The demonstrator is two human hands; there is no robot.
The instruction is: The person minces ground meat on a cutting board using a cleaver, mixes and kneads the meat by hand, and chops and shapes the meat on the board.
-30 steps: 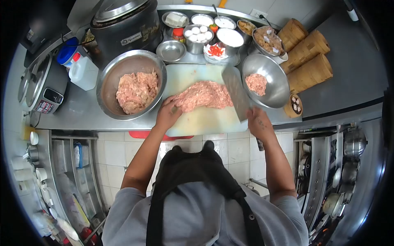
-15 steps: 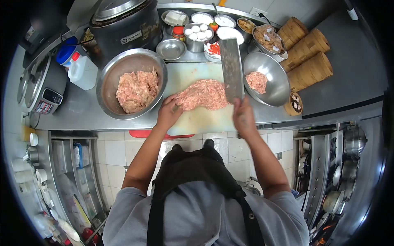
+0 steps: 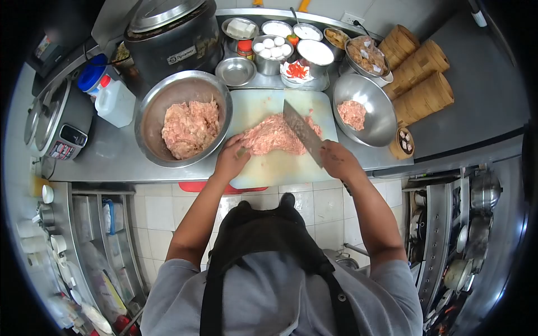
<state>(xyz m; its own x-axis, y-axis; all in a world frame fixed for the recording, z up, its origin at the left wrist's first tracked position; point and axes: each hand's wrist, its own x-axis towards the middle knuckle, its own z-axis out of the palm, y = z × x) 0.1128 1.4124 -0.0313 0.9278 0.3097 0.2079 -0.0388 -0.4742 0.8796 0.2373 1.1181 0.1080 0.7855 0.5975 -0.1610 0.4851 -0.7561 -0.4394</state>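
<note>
A flattened mound of minced meat (image 3: 272, 136) lies on the pale cutting board (image 3: 263, 171). My right hand (image 3: 339, 161) is closed around the handle of a cleaver (image 3: 301, 133). The blade slants up and left from that hand, its edge down in the right part of the meat, with a smaller strip of mince on its right side. At the mound's left end rests my left hand (image 3: 231, 158), its fingertips touching the meat and the thumb apart from the fingers.
A large steel bowl (image 3: 147, 143) of mince stands left of the board, a smaller steel bowl (image 3: 381, 131) with a lump of mince right of it. Behind are a pot of eggs (image 3: 272, 66), a shallow metal dish (image 3: 236, 71) and sliced red peppers (image 3: 297, 70). Bamboo steamers (image 3: 423, 95) line the right.
The cleaver has come down from its raised, nearly vertical position into the right part of the mince, its tip now leaning left. My left hand has stayed at the mound's left end.
</note>
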